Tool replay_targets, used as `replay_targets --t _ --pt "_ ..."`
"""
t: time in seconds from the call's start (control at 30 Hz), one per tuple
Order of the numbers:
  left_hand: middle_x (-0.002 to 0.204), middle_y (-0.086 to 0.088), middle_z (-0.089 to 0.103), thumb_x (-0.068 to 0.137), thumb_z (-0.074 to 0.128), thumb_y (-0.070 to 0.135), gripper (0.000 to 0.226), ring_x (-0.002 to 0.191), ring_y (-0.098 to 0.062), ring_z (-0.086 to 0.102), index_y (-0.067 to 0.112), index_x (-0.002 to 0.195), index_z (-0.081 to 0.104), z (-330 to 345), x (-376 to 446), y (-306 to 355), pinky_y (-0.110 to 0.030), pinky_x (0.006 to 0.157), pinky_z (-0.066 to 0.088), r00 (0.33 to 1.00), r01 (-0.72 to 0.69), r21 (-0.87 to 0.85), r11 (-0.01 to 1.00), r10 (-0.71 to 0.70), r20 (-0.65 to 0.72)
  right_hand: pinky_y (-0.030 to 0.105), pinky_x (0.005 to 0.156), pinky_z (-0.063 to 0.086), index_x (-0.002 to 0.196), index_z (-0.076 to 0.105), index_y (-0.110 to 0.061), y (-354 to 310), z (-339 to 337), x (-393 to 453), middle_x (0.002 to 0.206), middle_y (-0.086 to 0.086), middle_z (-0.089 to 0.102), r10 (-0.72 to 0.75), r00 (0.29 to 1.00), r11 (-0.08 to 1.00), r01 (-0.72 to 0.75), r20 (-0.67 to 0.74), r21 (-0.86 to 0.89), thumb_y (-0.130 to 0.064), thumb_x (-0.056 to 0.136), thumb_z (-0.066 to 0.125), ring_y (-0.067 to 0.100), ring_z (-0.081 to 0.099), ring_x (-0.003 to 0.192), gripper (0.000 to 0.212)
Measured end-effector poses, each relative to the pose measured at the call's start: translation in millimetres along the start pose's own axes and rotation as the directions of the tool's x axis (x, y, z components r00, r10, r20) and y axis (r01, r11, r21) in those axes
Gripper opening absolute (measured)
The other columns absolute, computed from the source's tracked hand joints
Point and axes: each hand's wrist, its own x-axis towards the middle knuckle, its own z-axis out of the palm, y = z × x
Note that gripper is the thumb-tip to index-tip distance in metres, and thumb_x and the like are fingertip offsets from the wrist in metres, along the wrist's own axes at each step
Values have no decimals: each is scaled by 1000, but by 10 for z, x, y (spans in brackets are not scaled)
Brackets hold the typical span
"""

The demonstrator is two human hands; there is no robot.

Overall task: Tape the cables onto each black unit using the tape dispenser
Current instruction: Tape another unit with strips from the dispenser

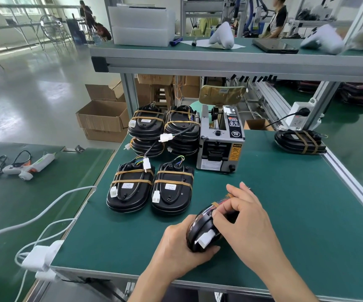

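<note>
The left hand (176,247) holds a black unit (204,227) from the side, low in the middle of the frame. The unit is tipped up on its edge on the green bench (285,214). The right hand (243,216) is curled over the top of the same unit, and its fingers (224,209) press on a brown strip of tape (216,203) there. A white plug (205,239) sticks out from the unit between the two hands.

Just up and left of the hands, two more black units (150,188) lie flat side by side. Each has two brown tape bands across it, and cables tucked under them. Behind those, more black units sit in stacks (165,129) near the middle of the frame. The tape dispenser (222,138) stands right beside the stacks, on their right. One more taped unit (300,141) lies far off at the right side of the bench.

At the left of the frame, a glue gun (28,166) rests on another green bench.
</note>
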Motion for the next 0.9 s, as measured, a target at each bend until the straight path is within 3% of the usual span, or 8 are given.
replay_targets --t 0.27,0.6,0.7,0.9 --pt "94 22 77 70 91 50 52 81 -8 73 51 112 60 0 6 4 -14 69 52 1000 0 -5 1000 0 2 33 125 18 69 68 -25 -20 -7 -3 153 -13 50 25 1000 1000 -25 13 3 -22 91 70 -5 14 152 23" --pt "94 22 77 71 92 50 54 81 -8 72 49 115 61 -8 -1 21 -14 69 51 1000 7 -15 1000 -7 9 32 125 18 70 67 -28 -37 -13 -3 152 -15 50 20 1000 1000 -20 10 -3 -23 90 71 -16 13 140 22" --pt "93 20 77 70 91 50 53 81 -10 72 45 114 61 -7 -2 18 -19 70 55 1000 21 -14 1000 -21 10 26 121 18 71 67 -27 -36 -10 5 151 -16 51 18 1000 1000 -18 11 -8 -23 90 70 -18 13 138 20" --pt "92 19 76 69 91 49 52 80 -13 72 42 112 61 -5 -5 18 -29 72 59 999 36 -5 999 -36 7 31 124 19 70 66 -26 -28 0 3 148 -16 53 16 1000 1000 -16 0 -3 -22 90 70 -20 13 137 20"
